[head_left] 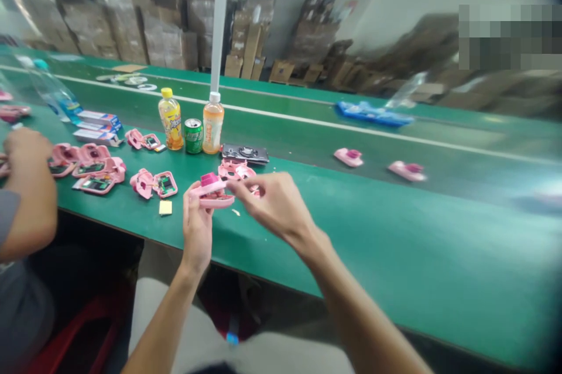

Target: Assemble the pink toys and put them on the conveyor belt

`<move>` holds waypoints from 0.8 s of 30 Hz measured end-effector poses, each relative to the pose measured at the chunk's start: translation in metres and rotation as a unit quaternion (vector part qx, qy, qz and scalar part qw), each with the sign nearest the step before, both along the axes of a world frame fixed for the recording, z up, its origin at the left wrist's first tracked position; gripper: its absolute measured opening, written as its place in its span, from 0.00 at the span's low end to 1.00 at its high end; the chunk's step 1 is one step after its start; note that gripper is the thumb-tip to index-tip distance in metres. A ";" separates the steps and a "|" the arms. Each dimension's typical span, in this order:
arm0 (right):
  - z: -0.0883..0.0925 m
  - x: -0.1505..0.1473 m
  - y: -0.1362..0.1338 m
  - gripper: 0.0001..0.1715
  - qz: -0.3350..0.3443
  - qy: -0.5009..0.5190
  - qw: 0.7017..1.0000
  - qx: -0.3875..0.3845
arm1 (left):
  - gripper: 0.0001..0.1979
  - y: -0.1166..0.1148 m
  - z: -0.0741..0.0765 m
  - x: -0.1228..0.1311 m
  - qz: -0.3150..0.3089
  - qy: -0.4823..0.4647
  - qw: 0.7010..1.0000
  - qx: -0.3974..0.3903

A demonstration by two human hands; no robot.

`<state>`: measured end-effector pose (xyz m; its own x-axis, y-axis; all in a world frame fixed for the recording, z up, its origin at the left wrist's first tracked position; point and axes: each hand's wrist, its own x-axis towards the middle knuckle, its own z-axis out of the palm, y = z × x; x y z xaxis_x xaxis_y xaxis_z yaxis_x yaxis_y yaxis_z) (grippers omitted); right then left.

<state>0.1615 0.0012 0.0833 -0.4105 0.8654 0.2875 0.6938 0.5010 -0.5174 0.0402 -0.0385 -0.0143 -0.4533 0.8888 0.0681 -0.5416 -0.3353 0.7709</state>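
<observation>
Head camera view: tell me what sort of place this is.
Probably a small factory assembly line for electronic toys or gadgets: a green conveyor belt carries pink plastic housings, open pink cases with circuit boards lie along the green workbench, and cardboard cartons are stacked behind.

The left hand rises from bottom centre, fingers curled upward; the right hand reaches across from lower right, fingertips pinched just beside it.

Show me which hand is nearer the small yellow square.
Left. The left hand is beside the small yellow square, on its right; the right hand is farther right.
</observation>
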 end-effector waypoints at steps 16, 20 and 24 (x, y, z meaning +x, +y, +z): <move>-0.112 -0.020 -0.022 0.10 -0.054 0.369 0.928 -0.004 | 0.23 0.013 -0.016 0.020 0.016 -0.018 0.998 -0.053; -0.123 -0.017 -0.024 0.14 -0.095 0.385 0.918 0.023 | 0.20 0.015 -0.011 0.023 -0.024 -0.075 0.996 -0.050; -0.119 -0.008 -0.021 0.21 -0.114 0.422 0.899 -0.006 | 0.22 0.015 -0.013 0.019 -0.061 -0.096 0.993 -0.028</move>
<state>0.1530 -0.0195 -0.0361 0.1380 0.9048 0.4029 0.1354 0.3858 -0.9126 0.0589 -0.0237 -0.0268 -0.3410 0.9381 -0.0602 -0.7140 -0.2168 0.6658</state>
